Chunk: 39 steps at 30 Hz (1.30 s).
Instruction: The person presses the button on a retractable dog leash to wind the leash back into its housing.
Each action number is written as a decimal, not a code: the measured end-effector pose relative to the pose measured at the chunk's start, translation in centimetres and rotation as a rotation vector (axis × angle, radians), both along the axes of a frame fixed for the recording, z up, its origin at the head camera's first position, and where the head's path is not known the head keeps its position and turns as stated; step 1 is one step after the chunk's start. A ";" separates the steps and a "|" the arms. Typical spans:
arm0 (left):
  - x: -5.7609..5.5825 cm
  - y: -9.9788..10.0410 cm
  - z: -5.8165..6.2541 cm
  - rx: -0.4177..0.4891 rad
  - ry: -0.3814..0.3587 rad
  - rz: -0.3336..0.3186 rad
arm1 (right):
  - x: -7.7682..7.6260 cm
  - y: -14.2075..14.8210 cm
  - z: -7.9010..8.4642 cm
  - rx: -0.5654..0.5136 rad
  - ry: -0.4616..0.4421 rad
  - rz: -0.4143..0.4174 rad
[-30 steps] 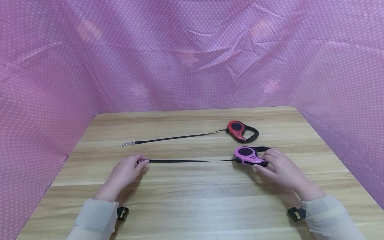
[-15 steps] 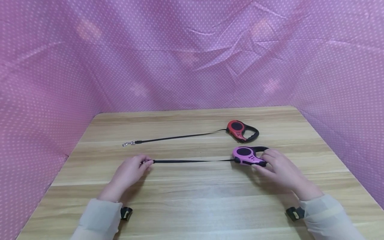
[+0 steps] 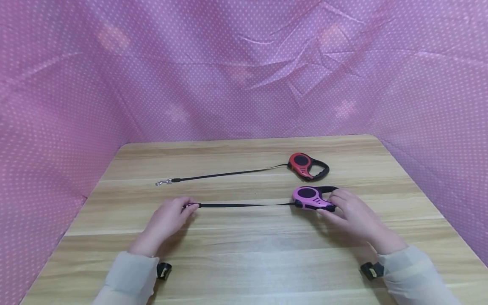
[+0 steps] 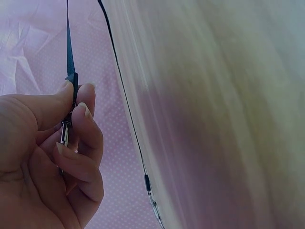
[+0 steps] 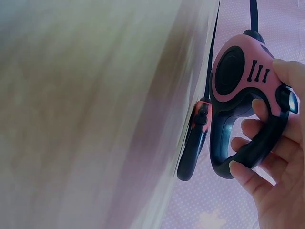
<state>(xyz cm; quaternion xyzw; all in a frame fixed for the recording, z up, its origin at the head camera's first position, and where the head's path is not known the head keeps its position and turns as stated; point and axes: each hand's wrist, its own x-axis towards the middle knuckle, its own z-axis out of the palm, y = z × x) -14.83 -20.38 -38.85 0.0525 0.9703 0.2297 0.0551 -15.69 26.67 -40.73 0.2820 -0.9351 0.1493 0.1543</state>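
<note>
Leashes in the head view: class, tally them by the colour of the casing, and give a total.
Red leash: 1, lying on the table
Pink leash: 1, held by the left hand and right hand
Total: 2

Head view: bright, diffuse light; pale glare on the light wood-grain tabletop [image 3: 274,250], soft shadows by the bare left hand [image 3: 169,218] and bare right hand [image 3: 354,214]. Both wrist views: dimmer, tabletop smeared, blurred shadow bands across it.
</note>
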 end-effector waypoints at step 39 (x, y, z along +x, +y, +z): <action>-0.5 1.9 0.1 0.024 0.009 -0.040 | -0.4 -1.3 0.3 -0.005 -0.026 0.015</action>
